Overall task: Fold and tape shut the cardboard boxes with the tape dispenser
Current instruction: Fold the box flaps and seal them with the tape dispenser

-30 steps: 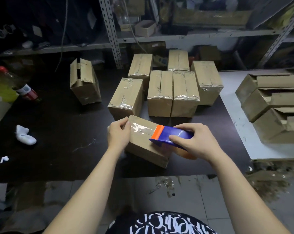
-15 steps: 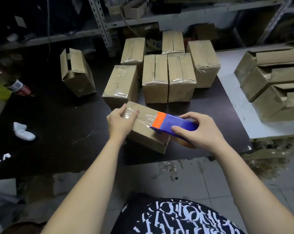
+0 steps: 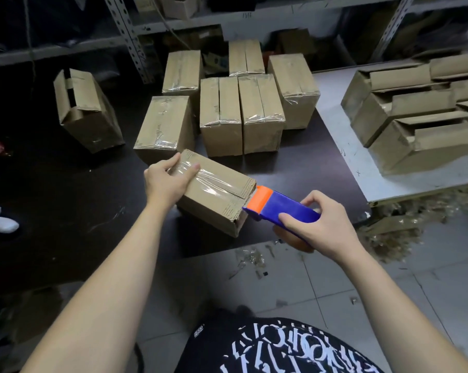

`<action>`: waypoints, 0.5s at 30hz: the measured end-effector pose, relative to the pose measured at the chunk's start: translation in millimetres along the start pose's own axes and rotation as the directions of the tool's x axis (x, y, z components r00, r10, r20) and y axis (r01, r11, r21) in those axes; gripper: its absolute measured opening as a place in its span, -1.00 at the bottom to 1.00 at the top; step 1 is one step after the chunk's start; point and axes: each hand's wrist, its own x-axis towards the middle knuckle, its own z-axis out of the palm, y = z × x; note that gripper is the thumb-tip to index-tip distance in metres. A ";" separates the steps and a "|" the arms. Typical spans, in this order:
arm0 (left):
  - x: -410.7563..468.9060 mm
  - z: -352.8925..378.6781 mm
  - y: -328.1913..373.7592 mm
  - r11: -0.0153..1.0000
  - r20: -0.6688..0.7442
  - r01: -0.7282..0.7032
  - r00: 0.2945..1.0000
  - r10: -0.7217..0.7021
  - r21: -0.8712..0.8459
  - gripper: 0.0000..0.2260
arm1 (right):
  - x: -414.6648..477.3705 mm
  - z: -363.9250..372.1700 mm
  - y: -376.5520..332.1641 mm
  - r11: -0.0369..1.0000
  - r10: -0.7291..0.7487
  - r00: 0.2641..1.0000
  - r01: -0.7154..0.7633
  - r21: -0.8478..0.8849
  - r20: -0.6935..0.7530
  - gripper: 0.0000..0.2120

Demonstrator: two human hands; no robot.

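Observation:
A small cardboard box (image 3: 214, 203) lies at the near edge of the dark table, with clear tape running along its top seam. My left hand (image 3: 168, 179) grips the box's far left end, thumb on top of the tape. My right hand (image 3: 319, 224) holds the blue tape dispenser (image 3: 286, 208). The dispenser's orange head (image 3: 261, 199) sits at the box's right end, where the tape bends over the edge. The tape roll is mostly hidden under my right hand.
Several taped boxes (image 3: 222, 114) stand in a cluster behind. One untaped box (image 3: 85, 111) lies tilted at the left. Open-flapped boxes (image 3: 415, 114) are stacked on a white table (image 3: 346, 146) at the right. Metal shelving (image 3: 128, 36) runs along the back. Tape scraps litter the tiled floor (image 3: 254, 262).
My right hand has drawn the dispenser rightward along the box top, from the middle to past the right end. The left hand stays gripping the left end.

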 end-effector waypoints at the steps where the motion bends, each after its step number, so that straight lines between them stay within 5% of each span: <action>1: -0.3 -0.3 0.0 1.000 0.003 -0.001 1.000 0.001 -0.008 -0.25 | -2.8 0.4 1.1 1.000 -0.007 1.000 0.007 -0.026 -0.017 -0.59; 6: -1.4 -0.1 2.7 0.999 0.015 -0.032 0.999 0.032 -0.006 -0.31 | -13.4 -0.9 17.7 1.000 -0.009 0.997 0.009 -0.004 -0.075 -0.59; 15: -3.7 -2.6 4.0 0.999 0.047 -0.037 0.998 0.038 -0.022 -0.32 | -13.3 15.2 54.1 0.993 -0.032 0.999 0.028 0.117 0.033 -0.49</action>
